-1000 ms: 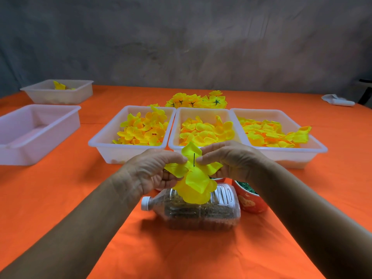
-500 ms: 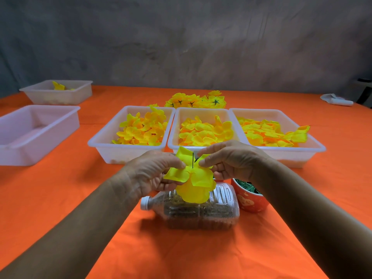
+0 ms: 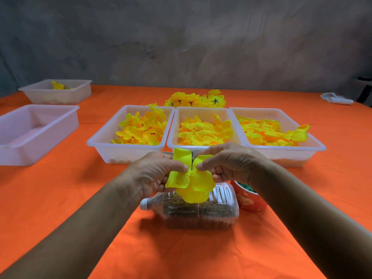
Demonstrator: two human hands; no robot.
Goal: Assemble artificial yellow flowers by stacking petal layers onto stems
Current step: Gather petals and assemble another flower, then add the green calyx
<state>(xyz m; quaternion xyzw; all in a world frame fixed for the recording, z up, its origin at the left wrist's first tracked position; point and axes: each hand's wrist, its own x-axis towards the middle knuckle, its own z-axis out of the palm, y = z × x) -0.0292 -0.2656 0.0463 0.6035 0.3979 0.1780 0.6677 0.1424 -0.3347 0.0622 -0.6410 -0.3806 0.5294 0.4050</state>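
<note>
Both hands grasp the yellow petal layer point(image 3: 190, 181), soft crinkled fabric threaded on a thin dark stem point(image 3: 192, 161): left hand point(image 3: 156, 174) and right hand point(image 3: 231, 163) pinch it beside the stem, above a ribbed clear plastic bottle point(image 3: 201, 210) lying on the bench point(image 3: 60, 198). Three translucent trays of petals point(image 3: 201, 129) sit behind on smooth orange cloth; a mottled grey wall point(image 3: 181, 41) backs the room.

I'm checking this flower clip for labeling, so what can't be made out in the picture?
Head view only:
- Stem: lower part hidden by the petal layer and both hands' grip.
- Red cup: contents mostly hidden by the right hand.
- Bottle: brown contents too blurred to identify.
</note>
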